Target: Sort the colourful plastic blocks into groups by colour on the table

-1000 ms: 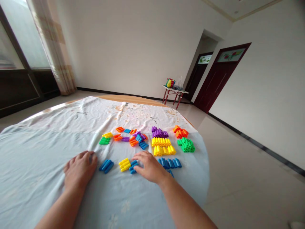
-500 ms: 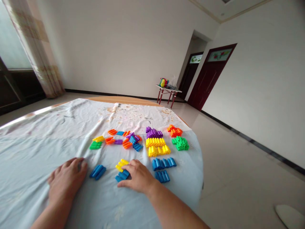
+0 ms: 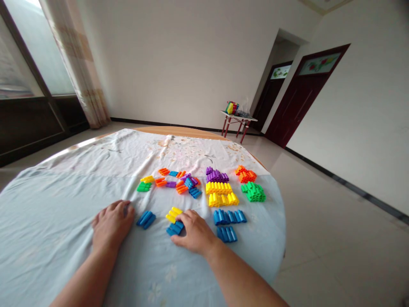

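My left hand (image 3: 113, 224) lies flat and open on the cloth, beside a blue ribbed plastic toy block (image 3: 146, 219). My right hand (image 3: 196, 232) curls round the right end of another blue plastic block (image 3: 174, 229), its thumb on the near side and fingertips on the far side. Just beyond that block, a yellow plastic block (image 3: 174, 214) lies close against it, near my right fingertips. My palm hides part of the blue block.
Several blue blocks (image 3: 229, 217), yellow rows (image 3: 222, 199), a purple pile (image 3: 217, 175), a green pile (image 3: 254, 192) and an orange pile (image 3: 246, 175) stand on the right. Mixed loose blocks (image 3: 182, 187) lie mid-table. A tablecloth (image 3: 64, 221) covers the round table.
The camera view has turned, so the whole scene sits further right. My right hand stays at the same blue block, and my left hand still rests flat.
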A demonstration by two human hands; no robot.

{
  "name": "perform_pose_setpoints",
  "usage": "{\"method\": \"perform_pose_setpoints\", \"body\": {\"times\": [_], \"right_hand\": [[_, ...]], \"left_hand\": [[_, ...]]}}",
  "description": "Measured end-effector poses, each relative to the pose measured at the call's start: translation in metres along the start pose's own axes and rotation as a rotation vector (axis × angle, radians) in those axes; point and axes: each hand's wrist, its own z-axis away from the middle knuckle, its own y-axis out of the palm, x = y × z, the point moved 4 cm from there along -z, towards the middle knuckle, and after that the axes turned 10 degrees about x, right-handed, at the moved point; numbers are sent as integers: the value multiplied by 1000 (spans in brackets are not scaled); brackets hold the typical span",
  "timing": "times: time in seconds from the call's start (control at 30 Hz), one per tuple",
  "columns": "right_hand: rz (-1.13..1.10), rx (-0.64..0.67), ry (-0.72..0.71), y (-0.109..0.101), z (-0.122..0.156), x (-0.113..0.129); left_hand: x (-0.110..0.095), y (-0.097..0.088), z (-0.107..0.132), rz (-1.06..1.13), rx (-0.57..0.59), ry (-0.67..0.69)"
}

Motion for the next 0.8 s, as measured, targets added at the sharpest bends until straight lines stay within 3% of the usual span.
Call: {"method": "perform_pose_setpoints", "body": {"times": [0.27, 0.47, 0.6, 0.7, 0.8], "right_hand": [[37, 72, -8, 0, 5, 0], [7, 41, 57, -5, 6, -1], [-28, 9, -81, -10, 8, 0], [-17, 73, -205, -6, 9, 1], [-7, 118, -238, -4, 8, 0]], "left_hand": [[4, 2, -2, 5, -2, 11], [7, 5, -7, -26, -4, 14], [9, 7, -10, -41, 5, 4], [9, 8, -11, -48, 17, 0], [9, 7, -11, -54, 30, -9]]}}
